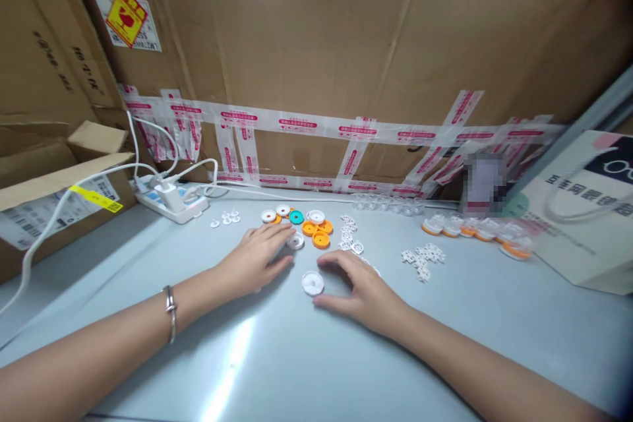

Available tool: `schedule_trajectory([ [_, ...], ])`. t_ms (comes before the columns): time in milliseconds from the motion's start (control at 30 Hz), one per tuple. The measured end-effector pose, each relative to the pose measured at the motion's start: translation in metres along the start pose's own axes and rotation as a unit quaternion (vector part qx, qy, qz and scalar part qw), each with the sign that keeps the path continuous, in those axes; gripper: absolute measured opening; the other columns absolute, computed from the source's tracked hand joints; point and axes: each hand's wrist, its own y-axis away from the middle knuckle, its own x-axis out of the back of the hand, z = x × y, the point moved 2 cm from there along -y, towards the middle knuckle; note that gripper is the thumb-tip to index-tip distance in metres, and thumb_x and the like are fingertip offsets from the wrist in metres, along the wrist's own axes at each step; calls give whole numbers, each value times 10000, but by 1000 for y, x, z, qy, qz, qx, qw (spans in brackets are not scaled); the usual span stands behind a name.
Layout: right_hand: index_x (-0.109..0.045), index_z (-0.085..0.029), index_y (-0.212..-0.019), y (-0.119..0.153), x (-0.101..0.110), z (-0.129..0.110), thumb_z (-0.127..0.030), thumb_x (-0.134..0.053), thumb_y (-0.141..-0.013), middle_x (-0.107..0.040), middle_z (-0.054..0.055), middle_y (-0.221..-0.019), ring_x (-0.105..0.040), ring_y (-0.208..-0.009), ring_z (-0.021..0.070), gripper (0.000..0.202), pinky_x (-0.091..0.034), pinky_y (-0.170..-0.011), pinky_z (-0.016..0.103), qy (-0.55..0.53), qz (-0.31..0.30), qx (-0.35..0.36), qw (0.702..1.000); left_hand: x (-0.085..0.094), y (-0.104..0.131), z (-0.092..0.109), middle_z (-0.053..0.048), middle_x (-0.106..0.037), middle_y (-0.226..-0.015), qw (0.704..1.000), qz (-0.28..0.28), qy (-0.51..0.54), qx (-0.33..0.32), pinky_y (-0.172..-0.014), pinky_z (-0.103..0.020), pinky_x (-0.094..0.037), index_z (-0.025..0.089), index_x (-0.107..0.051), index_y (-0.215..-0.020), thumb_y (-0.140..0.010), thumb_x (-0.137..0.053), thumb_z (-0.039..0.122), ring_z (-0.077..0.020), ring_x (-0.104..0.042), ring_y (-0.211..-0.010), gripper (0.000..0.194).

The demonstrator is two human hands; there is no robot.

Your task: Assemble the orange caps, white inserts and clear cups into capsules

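My left hand reaches over the table with its fingers stretched out. Its fingertips are at a white round cap; whether they press on it I cannot tell. My right hand is curved, thumb and index finger apart, beside a white round disc piece that lies on the table. Just beyond the hands is a cluster of round caps: orange caps, a teal cap and white caps. White openwork pieces lie in a row to the right of the cluster.
Small white knobbed pieces sit at the left, near a white power strip with cables. More openwork pieces, clear round parts and orange-and-clear assembled pieces lie to the right. Cardboard boxes wall the back; a printed bag stands right.
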Motion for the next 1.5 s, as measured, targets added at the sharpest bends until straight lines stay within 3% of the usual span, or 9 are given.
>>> schedule_trajectory([
  [167, -489, -197, -1107, 1, -4, -4, -409, -688, -703, -546, 91, -1093, -505, -1045, 242, 498, -428, -897, 412, 18, -30, -26, 999, -7, -7, -3, -78, -579, -1188, 1000, -2, 13, -18, -902, -413, -404, 203, -575, -1017, -860, -502, 282, -227, -509, -1122, 191],
  [400, -519, -208, -1085, 2, -2, -9, -446, -684, -698, -528, 71, -1063, -483, -1032, 236, 483, -421, -894, 406, 24, -51, -53, 997, -4, -7, -1, -56, -616, -980, 1000, 10, 11, -13, -817, -356, -417, 168, -547, -839, -860, -490, 230, -196, -559, -948, 87],
  [633, -566, -225, -1091, -11, 11, 7, -249, -454, -893, -551, 89, -1087, -468, -1051, 233, 229, -389, -907, 425, 121, 56, -20, 991, -2, -4, 2, -73, -571, -1107, 1000, 18, -15, 2, -829, -396, -389, 182, -507, -985, -850, -480, 265, -238, -502, -1045, 160],
  [867, -622, -232, -942, -17, 5, 19, -203, -517, -853, -575, 76, -1026, -508, -958, 225, 141, -409, -794, 372, 214, 32, -16, 976, -1, -4, 4, -63, -572, -1139, 999, 34, 3, -9, -868, -389, -372, 208, -521, -1028, -847, -485, 264, -226, -498, -1071, 194],
  [967, -606, -211, -845, -17, 7, 13, -184, -503, -854, -584, 74, -991, -510, -942, 221, 107, -389, -797, 373, 177, 35, -26, 983, 4, -4, 8, -65, -574, -1154, 998, 52, 29, -22, -898, -397, -360, 209, -529, -1043, -856, -479, 263, -227, -492, -1096, 201],
  [1067, -583, -207, -803, -17, 14, 4, -238, -517, -845, -577, 60, -984, -512, -967, 209, 84, -375, -842, 372, -17, 41, -71, 996, 10, -2, 17, -60, -589, -1145, 992, 60, 108, -35, -936, -385, -353, 206, -550, -1052, -872, -464, 262, -214, -502, -1095, 207],
  [1167, -573, -208, -850, -15, 17, -8, -379, -549, -820, -594, 38, -927, -543, -888, 176, 175, -400, -795, 323, -315, 3, -142, 938, 16, 0, 28, -47, -615, -1094, 964, 28, 265, -4, -908, -322, -395, 202, -576, -1040, -902, -425, 294, -181, -548, -1022, 224],
  [1267, -586, -194, -852, -12, 16, -20, -447, -605, -769, -602, 28, -864, -538, -807, 154, 268, -391, -775, 307, -453, -47, -171, 874, 20, 3, 35, -35, -638, -988, 913, -1, 404, 63, -826, -274, -427, 190, -589, -1031, -919, -392, 345, -157, -575, -915, 274],
  [1500, -576, -183, -785, -10, 11, -27, -516, -639, -710, -552, 4, -787, -495, -755, 146, 347, -369, -745, 296, -401, -70, -186, 894, 16, 0, 40, 3, -623, -734, 803, -71, 577, 128, -649, -220, -402, 144, -564, -782, -815, -590, 350, -105, -561, -692, 210],
])
